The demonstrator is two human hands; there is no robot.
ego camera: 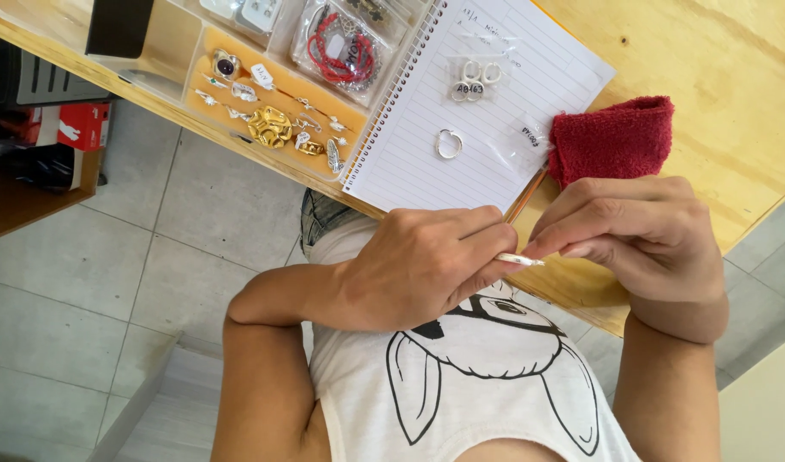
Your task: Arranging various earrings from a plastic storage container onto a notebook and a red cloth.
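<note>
Both hands meet just off the near edge of the pale wooden tabletop (718,77), above the person's white printed shirt. The left hand (427,265) and the right hand (641,235) are each closed, pinching opposite ends of a small thin silver piece (518,258). A folded red terry cloth (613,139) lies just beyond the right hand, beside a white spiral notebook (495,162) carrying a silver ring (448,144).
</note>
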